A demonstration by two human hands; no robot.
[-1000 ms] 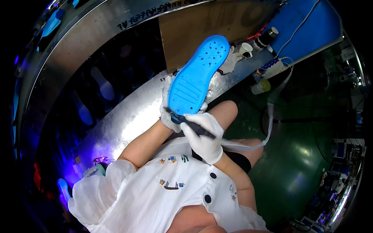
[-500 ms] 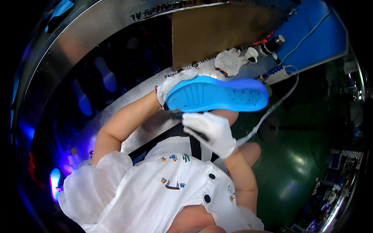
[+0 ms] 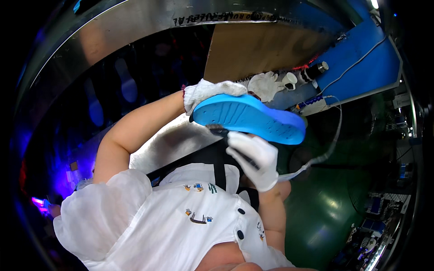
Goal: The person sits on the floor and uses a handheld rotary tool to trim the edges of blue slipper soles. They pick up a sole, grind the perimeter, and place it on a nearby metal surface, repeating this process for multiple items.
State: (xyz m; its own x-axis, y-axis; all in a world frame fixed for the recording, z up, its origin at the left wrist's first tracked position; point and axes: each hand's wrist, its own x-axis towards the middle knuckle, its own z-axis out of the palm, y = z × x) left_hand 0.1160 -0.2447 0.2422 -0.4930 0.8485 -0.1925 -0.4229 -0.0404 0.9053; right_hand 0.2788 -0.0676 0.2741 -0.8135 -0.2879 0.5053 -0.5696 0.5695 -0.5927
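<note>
Now | left hand [image 3: 214,91] clasps sole [image 3: 246,116] | right hand [image 3: 256,159] curled, seemingly around tool [image 3: 220,131]

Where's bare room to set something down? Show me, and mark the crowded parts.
The bright metal surface looks bare between the left forearm and the blue sole. The blue panel right of the cable also looks bare. Crowded: beyond the sole, where a spare glove, white cup and dark bottle cluster.

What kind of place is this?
Likely a footwear workshop or factory line: a blue shoe sole in the gloved left hand, dim sole shapes beyond, and a metal-framed workstation around them.
</note>
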